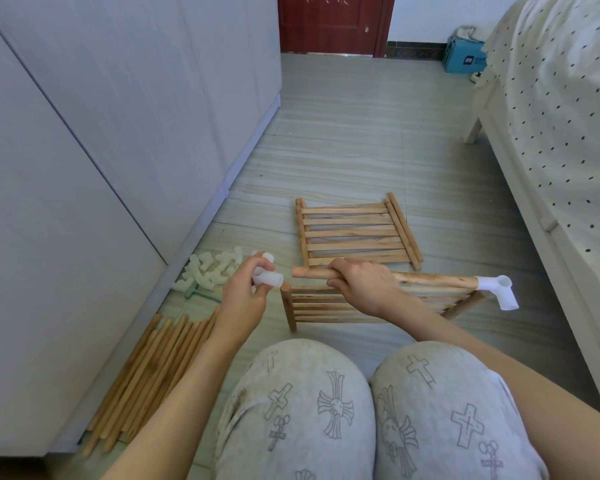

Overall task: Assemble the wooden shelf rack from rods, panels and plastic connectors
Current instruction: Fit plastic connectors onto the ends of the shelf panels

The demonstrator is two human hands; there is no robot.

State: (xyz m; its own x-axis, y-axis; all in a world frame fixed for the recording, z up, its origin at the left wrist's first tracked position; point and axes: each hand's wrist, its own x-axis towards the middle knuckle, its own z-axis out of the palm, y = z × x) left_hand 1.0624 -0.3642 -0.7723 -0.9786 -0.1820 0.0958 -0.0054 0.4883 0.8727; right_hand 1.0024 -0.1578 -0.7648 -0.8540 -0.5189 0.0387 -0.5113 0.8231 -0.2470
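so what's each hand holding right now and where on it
Left hand pinches a white plastic connector around its tube. Right hand grips a wooden rod near its bare left end.

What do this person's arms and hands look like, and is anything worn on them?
Both forearms are bare, with no sleeves in view. The left hand and the right hand carry no gloves, and no rings, watch or bracelets show. The only clothing in view is light grey trousers printed with cross outlines.

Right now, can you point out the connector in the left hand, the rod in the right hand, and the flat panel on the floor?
connector (268, 279), head view, its white tube
rod (430, 279), head view, bare shaft
panel (352, 233), head view, middle slat
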